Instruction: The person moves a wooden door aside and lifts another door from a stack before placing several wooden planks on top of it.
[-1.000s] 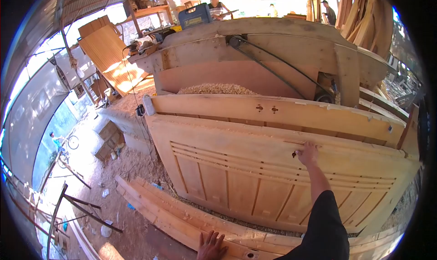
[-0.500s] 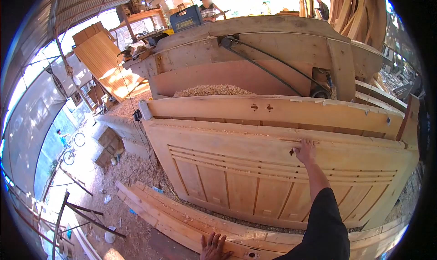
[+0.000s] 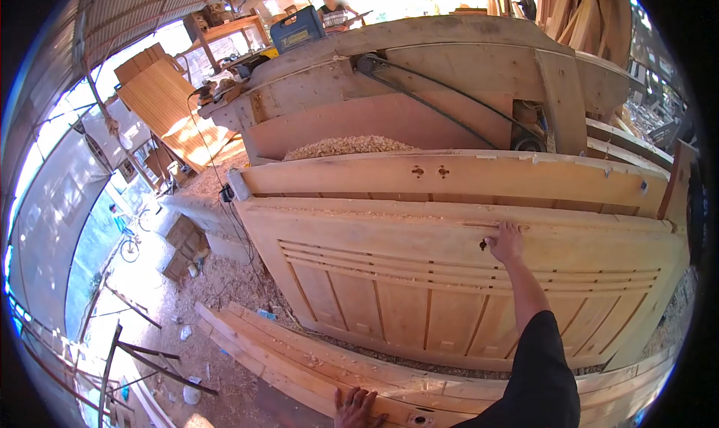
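Note:
A panelled wooden door (image 3: 389, 241) leans on its long side, with grooves and upright panels on its face. My right hand (image 3: 508, 244) grips its upper edge, fingers bent over the edge beside a narrow slot and the thumb on the face by a small dark hole. Below, my left hand (image 3: 356, 408) lies with fingers spread on a long light-wood board (image 3: 299, 372), left of a round hole in the wood. A second wooden door (image 3: 337, 179) stands just behind the first, with two keyhole-shaped cutouts near its edge.
Behind the doors stands a large wooden machine bench (image 3: 457, 72) with a drive belt and a heap of shavings (image 3: 348, 146). A blue case (image 3: 296, 31) sits on top. Cables (image 3: 238, 222) hang at the left. Metal stands (image 3: 142, 357) occupy the lower left. Several people are in the background.
The view has shifted slightly. Both hands keep nearly the same places on the door and the board. In the background, the cyclist at the left has moved right.

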{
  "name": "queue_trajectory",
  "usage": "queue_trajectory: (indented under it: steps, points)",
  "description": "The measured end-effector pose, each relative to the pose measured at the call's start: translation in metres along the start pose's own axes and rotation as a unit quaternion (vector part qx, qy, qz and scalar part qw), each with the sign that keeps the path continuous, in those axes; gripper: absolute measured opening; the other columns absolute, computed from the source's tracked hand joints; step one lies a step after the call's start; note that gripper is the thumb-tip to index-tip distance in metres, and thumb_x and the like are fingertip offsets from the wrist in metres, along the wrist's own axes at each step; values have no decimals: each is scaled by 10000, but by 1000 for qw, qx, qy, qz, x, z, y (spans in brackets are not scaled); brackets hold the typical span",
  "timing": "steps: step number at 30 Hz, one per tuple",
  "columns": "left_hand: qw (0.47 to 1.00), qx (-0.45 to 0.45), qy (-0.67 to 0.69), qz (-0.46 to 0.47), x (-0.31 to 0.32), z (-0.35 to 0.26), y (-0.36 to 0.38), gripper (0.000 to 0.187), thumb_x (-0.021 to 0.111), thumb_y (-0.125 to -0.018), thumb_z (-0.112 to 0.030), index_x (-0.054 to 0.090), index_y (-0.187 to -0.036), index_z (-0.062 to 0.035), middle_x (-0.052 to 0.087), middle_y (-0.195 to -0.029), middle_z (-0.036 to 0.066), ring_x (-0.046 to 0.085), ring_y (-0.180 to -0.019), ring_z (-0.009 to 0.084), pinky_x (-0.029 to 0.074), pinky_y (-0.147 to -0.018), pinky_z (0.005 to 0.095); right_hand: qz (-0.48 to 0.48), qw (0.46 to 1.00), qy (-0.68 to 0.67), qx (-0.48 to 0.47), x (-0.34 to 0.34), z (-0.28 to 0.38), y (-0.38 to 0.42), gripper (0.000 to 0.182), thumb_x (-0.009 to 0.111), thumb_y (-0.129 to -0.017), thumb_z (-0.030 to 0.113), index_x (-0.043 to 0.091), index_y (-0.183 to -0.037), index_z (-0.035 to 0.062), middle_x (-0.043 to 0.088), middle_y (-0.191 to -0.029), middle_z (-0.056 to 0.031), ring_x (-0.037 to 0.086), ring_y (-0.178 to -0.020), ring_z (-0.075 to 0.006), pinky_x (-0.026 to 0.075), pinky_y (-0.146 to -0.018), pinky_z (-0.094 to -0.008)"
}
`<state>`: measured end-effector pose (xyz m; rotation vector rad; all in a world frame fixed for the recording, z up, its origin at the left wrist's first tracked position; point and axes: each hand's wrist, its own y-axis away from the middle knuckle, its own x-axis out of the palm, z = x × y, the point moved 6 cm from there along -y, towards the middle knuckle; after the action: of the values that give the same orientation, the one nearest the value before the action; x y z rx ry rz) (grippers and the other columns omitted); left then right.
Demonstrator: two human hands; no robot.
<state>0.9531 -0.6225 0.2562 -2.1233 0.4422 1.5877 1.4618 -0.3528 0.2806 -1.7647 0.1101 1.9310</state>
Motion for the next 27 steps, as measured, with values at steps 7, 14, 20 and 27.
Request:
queue_trajectory:
  steps: [7, 14, 20, 27]
  points:
    - [999, 14, 11, -28, -7, -5, -2, 625, 626, -836, -488, 552, -1248, -23, 518, -1257, 184, 428, -1278, 375, 196, -1100, 650, -47, 999, -15, -12, -1, 0, 5, 623, 698, -814, 461, 540, -1212, 9, 598, -1160, -179, 512, -1189, -337, 310, -1079, -502]
    - [999, 26, 16, -44, -4, -4, 3, 587, 632, -834, -458, 555, -1208, -12, 514, -1246, 201, 430, -1272, 393, 215, -1092, 645, -49, 997, -61, -15, -7, 2, 10, 613, 730, -801, 407, 535, -1216, 0, 602, -1153, -188, 531, -1167, -346, 339, -1069, -496]
    - [998, 39, 26, -30, 2, 0, 6, 588, 626, -835, -457, 537, -1198, -3, 498, -1229, 230, 420, -1250, 438, 219, -1097, 639, -19, 997, -68, 21, -11, 3, 14, 689, 732, -803, 424, 511, -1300, 2, 528, -1340, -191, 442, -1304, -342, 302, -1118, -487]
    - [999, 27, 36, 1, 15, 7, 9, 583, 615, -832, -456, 518, -1186, -4, 476, -1193, 225, 408, -1216, 428, 214, -1107, 626, 14, 999, 4, 37, 15, -2, 0, 756, 704, -815, 497, 464, -1365, 37, 523, -1346, -176, 443, -1306, -353, 315, -1118, -480]
